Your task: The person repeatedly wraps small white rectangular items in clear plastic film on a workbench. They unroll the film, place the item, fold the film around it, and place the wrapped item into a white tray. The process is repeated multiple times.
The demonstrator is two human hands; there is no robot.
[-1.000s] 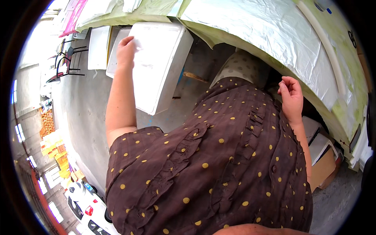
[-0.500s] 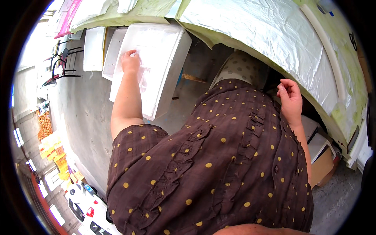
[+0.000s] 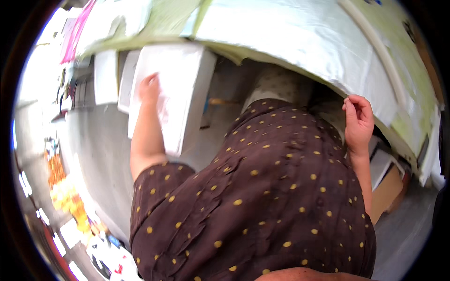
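Observation:
My left hand [image 3: 149, 89] is over the white translucent plastic bin [image 3: 187, 110] to my left, its fingers curled together. Pinkish, blurred contents [image 3: 164, 110] show below that hand. Whether the fingers pinch anything is too blurred to tell. On the other side, my right hand [image 3: 359, 124] is raised by the edge of the covered table [image 3: 281, 35], with its fingers bent in toward the thumb. Anything inside them is hidden.
More white bins [image 3: 106, 77] stand left of the near one. A long pale tube [image 3: 382, 51] lies on the table's plastic sheet. Under its right end sits a cardboard box [image 3: 388, 189]. A white car [image 3: 110, 257] and orange-yellow stacks [image 3: 70, 196] are farther left.
The view has shifted, so the bin and table edge appear lower. My left hand stays over the bin, and my right hand appears slightly farther right, nearer the table edge.

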